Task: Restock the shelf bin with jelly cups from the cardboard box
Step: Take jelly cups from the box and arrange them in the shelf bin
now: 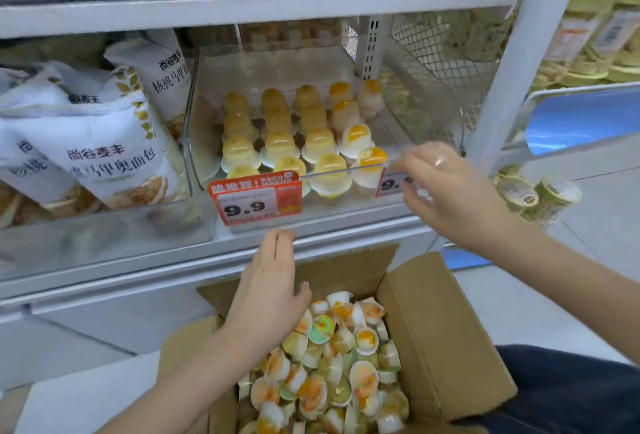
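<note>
We fill the clear bin with jelly cups.

Our flat left hand (pixel 272 281) holds nothing above the brown cardboard box (pixel 446 340) of round, shiny jelly cups (pixel 341 361). More sit in neat rows in the shelf bin (pixel 391 128). Our right hand (pixel 446 187) pinches its front edge.

The red price tag (pixel 255 200) clipped on the clear bin's front edge says 9.9. A second tag (pixel 394 183) at its right corner shows just a 9 (hand's covering the rest). White bread bags (pixel 114 156) beside it read 尚谷季丰.
</note>
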